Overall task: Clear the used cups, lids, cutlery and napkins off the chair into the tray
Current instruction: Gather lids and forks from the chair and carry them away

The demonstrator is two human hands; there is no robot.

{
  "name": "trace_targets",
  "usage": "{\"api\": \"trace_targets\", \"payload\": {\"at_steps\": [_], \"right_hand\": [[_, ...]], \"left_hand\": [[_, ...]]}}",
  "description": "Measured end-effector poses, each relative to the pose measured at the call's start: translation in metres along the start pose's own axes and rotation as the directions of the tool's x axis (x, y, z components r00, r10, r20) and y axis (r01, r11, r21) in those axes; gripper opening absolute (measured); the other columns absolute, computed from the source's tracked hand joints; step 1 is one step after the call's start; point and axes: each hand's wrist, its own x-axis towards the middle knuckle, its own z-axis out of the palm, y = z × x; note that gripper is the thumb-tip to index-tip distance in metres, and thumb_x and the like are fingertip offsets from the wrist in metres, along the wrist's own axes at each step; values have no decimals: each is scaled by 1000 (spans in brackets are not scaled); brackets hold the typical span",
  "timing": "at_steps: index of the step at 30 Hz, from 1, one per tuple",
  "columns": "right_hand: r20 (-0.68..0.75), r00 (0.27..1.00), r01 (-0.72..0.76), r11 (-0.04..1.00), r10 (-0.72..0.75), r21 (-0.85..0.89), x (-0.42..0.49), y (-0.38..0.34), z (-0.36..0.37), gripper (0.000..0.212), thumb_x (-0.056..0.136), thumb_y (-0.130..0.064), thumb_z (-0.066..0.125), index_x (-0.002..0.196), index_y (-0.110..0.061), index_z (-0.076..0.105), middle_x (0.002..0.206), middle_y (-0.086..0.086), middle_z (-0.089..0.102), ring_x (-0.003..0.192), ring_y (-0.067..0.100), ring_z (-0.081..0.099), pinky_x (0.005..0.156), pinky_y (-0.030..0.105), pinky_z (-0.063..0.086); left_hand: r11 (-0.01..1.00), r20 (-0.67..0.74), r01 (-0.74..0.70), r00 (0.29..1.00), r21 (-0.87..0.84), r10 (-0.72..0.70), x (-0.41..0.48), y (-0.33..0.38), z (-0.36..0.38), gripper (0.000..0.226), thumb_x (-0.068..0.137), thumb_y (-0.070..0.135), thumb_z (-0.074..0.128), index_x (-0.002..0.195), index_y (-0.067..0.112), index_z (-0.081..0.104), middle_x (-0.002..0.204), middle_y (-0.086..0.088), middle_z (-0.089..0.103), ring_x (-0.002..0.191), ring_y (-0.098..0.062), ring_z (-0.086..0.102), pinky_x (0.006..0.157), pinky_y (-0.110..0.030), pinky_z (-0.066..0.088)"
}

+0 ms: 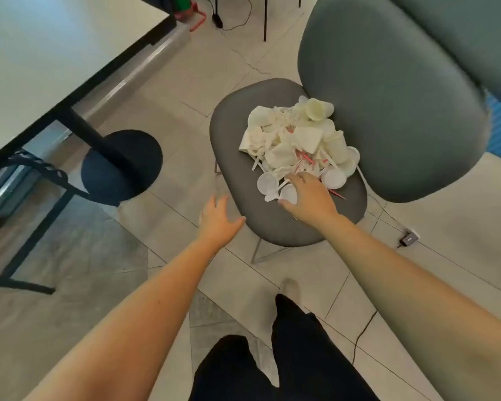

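Head cam: no readable writing or brand anywhere. Pile of white cups (pixel 330 140), lids (pixel 268 182), cutlery & napkins sits on grey chair seat (pixel 235 157), toward the backrest. Right hand (pixel 308 195), fingers spread & empty, rests on pile's near edge over a lid. Left hand (pixel 219 219) open, empty, just beside seat's front-left edge.

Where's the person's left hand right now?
In the head view, the left hand hovers open, left of the grey padded chair seat's near edge and apart from the white pile of disposable cups.
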Motion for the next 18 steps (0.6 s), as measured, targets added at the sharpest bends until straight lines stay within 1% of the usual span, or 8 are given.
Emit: {"api": "trace_targets", "payload": {"at_steps": [2, 4, 7, 9, 11, 15, 17, 18], "right_hand": [[27, 998, -52, 998, 51, 33, 12, 17, -4, 70, 85, -44, 66, 143, -13, 43, 140, 14, 47, 130, 32, 42, 104, 43, 37], [61, 990, -130, 989, 125, 75, 21, 33, -2, 72, 83, -46, 67, 143, -14, 43, 139, 13, 48, 130, 31, 43, 105, 42, 38], [118, 965, -249, 959, 234, 137, 34, 54, 7, 79, 81, -49, 68, 145, -14, 39, 141, 12, 45, 131, 30, 41, 105, 41, 37], [162, 944, -315, 933, 289, 173, 40, 67, 17, 84, 80, -52, 69, 148, -15, 34, 147, 10, 40, 136, 28, 37, 107, 42, 37], [184, 923, -372, 906, 338, 201, 46, 81, 26, 86, 79, -53, 69, 148, -16, 34, 149, 9, 39, 136, 28, 38, 106, 41, 38], [109, 860, -509, 820, 499, 263, 66, 113, 34, 82, 79, -52, 70, 145, -16, 37, 144, 12, 42, 130, 32, 42, 100, 41, 40], [47, 810, -568, 761, 585, 312, 80, 134, 34, 76, 78, -49, 71, 140, -16, 43, 136, 15, 48, 122, 34, 48, 95, 43, 45], [32, 776, -599, 720, 630, 349, 88, 144, 34, 74, 77, -49, 72, 137, -15, 45, 133, 16, 50, 119, 34, 50, 94, 45, 47]], "left_hand": [[983, 70, 93, 994, -160, -83, 20, 14, 12, 78, 86, 44, 65, 149, 16, 29, 155, -14, 24, 142, -30, 28, 114, -43, 28], [953, 182, 180, 974, -243, -137, 35, 24, 20, 83, 84, 44, 69, 150, 16, 27, 153, -12, 28, 139, -28, 34, 107, -36, 33], [904, 409, 319, 893, -283, -187, 64, 30, 32, 94, 80, 44, 73, 152, 14, 21, 154, -9, 31, 137, -25, 37, 95, -26, 34], [897, 516, 363, 834, -251, -193, 82, 32, 36, 101, 77, 46, 76, 153, 14, 16, 156, -8, 29, 138, -25, 36, 100, -28, 35], [887, 554, 386, 809, -253, -194, 104, 33, 40, 105, 75, 47, 78, 153, 14, 16, 156, -7, 28, 138, -24, 36, 104, -32, 36], [858, 535, 419, 817, -297, -214, 147, 46, 48, 105, 72, 51, 78, 152, 17, 19, 155, -6, 30, 121, -17, 44, 86, -27, 39], [825, 510, 450, 826, -340, -240, 166, 52, 57, 102, 73, 51, 77, 151, 17, 21, 154, -6, 32, 124, -22, 44, 86, -31, 40], [788, 501, 484, 824, -381, -264, 174, 54, 62, 100, 74, 50, 77, 151, 17, 21, 153, -6, 32, 127, -24, 43, 86, -33, 40]]}}
